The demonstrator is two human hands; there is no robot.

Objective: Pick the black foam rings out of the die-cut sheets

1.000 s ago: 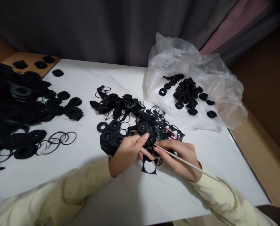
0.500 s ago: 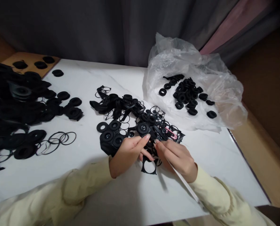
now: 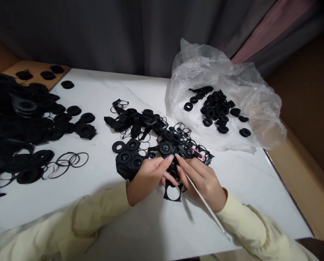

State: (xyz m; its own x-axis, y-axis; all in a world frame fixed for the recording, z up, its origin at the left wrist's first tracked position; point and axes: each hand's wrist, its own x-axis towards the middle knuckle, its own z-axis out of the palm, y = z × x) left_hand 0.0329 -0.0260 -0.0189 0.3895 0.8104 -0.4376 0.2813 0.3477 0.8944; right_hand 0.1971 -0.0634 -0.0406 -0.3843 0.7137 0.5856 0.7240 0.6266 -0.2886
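My left hand (image 3: pixel 152 172) is closed, thumb and forefinger pinching the lower edge of a round black rubber piece (image 3: pixel 165 148) with a ringed centre. My right hand (image 3: pixel 202 181) is closed too. Its fingertips meet the near edge of the same piece, while a thin light-coloured rod (image 3: pixel 207 206) runs out under the palm toward the table's front edge. The rod's far tip is hidden by the fingers. Beneath both hands lie black rubber offcuts, including a flat scrap (image 3: pixel 165 195) with a large round hole. A sheet with several ringed discs (image 3: pixel 125 156) rests left of my left hand.
A big heap of black rubber pieces (image 3: pixel 28 127) covers the left of the white table (image 3: pixel 102 214). Loose thin rings (image 3: pixel 72 159) lie beside it. At right, a clear plastic bag (image 3: pixel 205 65) carries small black rings (image 3: pixel 213 108). A pink tool (image 3: pixel 198 154) sits among scraps.
My right hand has shifted slightly left and up, its fingertips now at the black piece's edge. The rod has swung with it and shows more fully. My left hand stays almost still.
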